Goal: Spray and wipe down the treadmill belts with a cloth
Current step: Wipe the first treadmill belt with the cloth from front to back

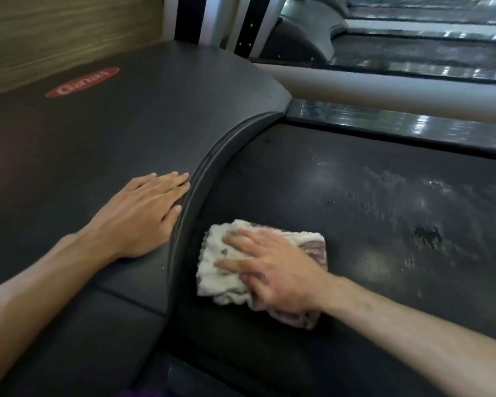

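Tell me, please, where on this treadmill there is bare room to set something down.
Bare: motor cover between red logo and left hand; belt right of cloth, though streaked wet. Crowded: near the curved cover edge, where both hands, right hand, press.

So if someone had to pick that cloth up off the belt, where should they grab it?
Probably the far right edge of the cloth, coming from above: it lies flat on the treadmill belt, and the right hand presses its middle, leaving that edge bare.
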### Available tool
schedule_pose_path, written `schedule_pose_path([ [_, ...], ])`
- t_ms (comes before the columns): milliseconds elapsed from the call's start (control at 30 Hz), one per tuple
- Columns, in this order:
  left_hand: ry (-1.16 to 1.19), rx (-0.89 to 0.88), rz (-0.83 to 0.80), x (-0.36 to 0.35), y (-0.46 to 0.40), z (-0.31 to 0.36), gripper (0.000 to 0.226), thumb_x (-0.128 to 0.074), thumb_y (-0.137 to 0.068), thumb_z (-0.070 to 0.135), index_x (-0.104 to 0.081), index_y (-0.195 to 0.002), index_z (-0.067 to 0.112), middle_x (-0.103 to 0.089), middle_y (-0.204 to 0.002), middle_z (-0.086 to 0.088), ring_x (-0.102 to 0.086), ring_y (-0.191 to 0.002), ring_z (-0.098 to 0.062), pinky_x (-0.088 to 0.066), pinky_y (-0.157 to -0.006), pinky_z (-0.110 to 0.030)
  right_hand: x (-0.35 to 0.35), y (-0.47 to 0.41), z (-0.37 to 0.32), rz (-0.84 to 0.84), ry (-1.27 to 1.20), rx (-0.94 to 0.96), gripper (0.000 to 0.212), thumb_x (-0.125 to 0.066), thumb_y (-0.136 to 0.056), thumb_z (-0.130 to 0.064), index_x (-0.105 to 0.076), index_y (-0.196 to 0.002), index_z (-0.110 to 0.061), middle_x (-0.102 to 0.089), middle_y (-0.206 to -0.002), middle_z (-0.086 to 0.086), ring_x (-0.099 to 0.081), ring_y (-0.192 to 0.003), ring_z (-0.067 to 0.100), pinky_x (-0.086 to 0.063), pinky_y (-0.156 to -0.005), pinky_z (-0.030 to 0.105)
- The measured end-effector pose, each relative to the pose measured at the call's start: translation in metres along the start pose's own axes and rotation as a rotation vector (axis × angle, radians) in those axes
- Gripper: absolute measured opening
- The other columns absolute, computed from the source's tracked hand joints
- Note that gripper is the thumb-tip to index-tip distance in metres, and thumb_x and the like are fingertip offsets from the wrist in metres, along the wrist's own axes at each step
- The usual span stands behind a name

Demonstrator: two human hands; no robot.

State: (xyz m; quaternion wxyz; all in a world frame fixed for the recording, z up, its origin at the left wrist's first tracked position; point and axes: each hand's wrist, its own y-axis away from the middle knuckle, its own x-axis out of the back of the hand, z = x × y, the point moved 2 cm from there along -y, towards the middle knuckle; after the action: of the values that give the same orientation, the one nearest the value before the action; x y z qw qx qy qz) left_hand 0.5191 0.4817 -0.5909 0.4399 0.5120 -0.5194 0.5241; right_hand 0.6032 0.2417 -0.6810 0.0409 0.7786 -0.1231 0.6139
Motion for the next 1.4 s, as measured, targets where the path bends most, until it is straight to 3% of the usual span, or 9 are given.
schedule_pose_path([
  [133,-0.057,-0.06,-0.058,0.003,-0.03,-0.019,0.061,-0.021,-0.103,0.045,-0.024,-0.161,0.024,-0.016,-0.168,0.01,-0.008,-0.154,-0.004,-0.004,-0.127,-0.031,0.013,-0.04,0.021,0.006,0.042,-0.253,0.064,-0.02,-0.093,-0.047,-0.044,-0.152,-0.043,-0.025,-0.169,-0.001,-0.017,-0.156,0.024,-0.011,-0.127,0.048],
  [367,-0.115,-0.135,-0.124,0.002,-0.075,-0.038,0.074,-0.01,-0.093,0.059,-0.016,-0.162,0.031,-0.009,-0.168,0.015,-0.004,-0.154,-0.001,-0.002,-0.126,-0.03,0.012,-0.022,0.054,0.011,0.041,-0.207,0.061,-0.028,-0.091,-0.041,-0.053,-0.147,-0.037,-0.037,-0.164,0.002,-0.028,-0.154,0.024,-0.025,-0.123,0.052],
  [467,-0.156,-0.126,-0.123,-0.004,-0.094,-0.039,0.066,-0.014,-0.102,0.055,-0.008,-0.163,0.029,-0.002,-0.169,0.013,0.002,-0.154,-0.001,-0.002,-0.126,-0.032,0.023,-0.061,0.06,0.009,0.063,-0.343,0.077,-0.01,-0.084,-0.051,-0.044,-0.152,-0.042,-0.028,-0.168,0.0,-0.02,-0.156,0.024,-0.017,-0.125,0.05],
  [633,-0.171,-0.132,-0.133,-0.007,-0.104,-0.042,0.076,0.001,-0.094,0.057,-0.001,-0.163,0.026,0.006,-0.169,0.012,0.009,-0.153,-0.001,0.003,-0.126,-0.031,0.008,-0.033,0.035,-0.038,0.0,-0.141,0.056,-0.028,-0.098,-0.045,-0.045,-0.151,-0.043,-0.029,-0.168,-0.003,-0.018,-0.157,0.02,-0.015,-0.127,0.047],
  [800,-0.166,-0.131,-0.116,-0.01,-0.104,-0.039,0.076,0.005,-0.093,0.053,-0.002,-0.163,0.025,0.006,-0.169,0.011,0.008,-0.154,-0.002,0.002,-0.126,-0.032,0.024,-0.072,0.079,0.018,0.05,-0.372,0.073,-0.01,-0.087,-0.052,-0.044,-0.152,-0.044,-0.026,-0.169,-0.003,-0.018,-0.157,0.021,-0.014,-0.126,0.048],
  [967,-0.16,-0.129,-0.117,-0.01,-0.103,-0.04,0.076,0.008,-0.092,0.052,0.002,-0.162,0.025,0.01,-0.169,0.011,0.012,-0.153,-0.002,0.003,-0.126,-0.033,0.013,-0.048,0.054,-0.035,0.0,-0.188,0.054,-0.031,-0.099,-0.048,-0.045,-0.15,-0.045,-0.029,-0.168,-0.006,-0.018,-0.157,0.017,-0.01,-0.126,0.041],
  [1167,-0.166,-0.127,-0.111,-0.011,-0.102,-0.038,0.074,0.003,-0.094,0.049,0.001,-0.163,0.024,0.009,-0.169,0.009,0.012,-0.153,-0.003,0.001,-0.127,-0.034,0.028,-0.097,0.089,0.028,0.045,-0.447,0.077,-0.006,-0.085,-0.056,-0.043,-0.152,-0.045,-0.025,-0.169,-0.005,-0.017,-0.157,0.022,-0.01,-0.127,0.046],
  [1300,-0.162,-0.13,-0.081,-0.012,-0.102,-0.038,0.074,0.002,-0.094,0.049,-0.002,-0.163,0.024,0.007,-0.169,0.009,0.011,-0.154,-0.003,0.001,-0.125,-0.035,0.014,-0.071,0.058,0.002,0.004,-0.191,0.055,-0.035,-0.094,-0.046,-0.053,-0.146,-0.042,-0.037,-0.164,-0.003,-0.027,-0.154,0.022,-0.018,-0.125,0.047],
  [1400,-0.14,-0.138,-0.053,-0.013,-0.102,-0.039,0.071,-0.003,-0.096,0.048,-0.009,-0.163,0.023,0.0,-0.169,0.008,0.004,-0.155,-0.004,0.0,-0.123,-0.034,0.022,-0.058,0.09,0.047,-0.019,-0.299,0.057,-0.031,-0.092,-0.047,-0.056,-0.142,-0.044,-0.04,-0.162,-0.004,-0.029,-0.153,0.019,-0.022,-0.125,0.048],
])
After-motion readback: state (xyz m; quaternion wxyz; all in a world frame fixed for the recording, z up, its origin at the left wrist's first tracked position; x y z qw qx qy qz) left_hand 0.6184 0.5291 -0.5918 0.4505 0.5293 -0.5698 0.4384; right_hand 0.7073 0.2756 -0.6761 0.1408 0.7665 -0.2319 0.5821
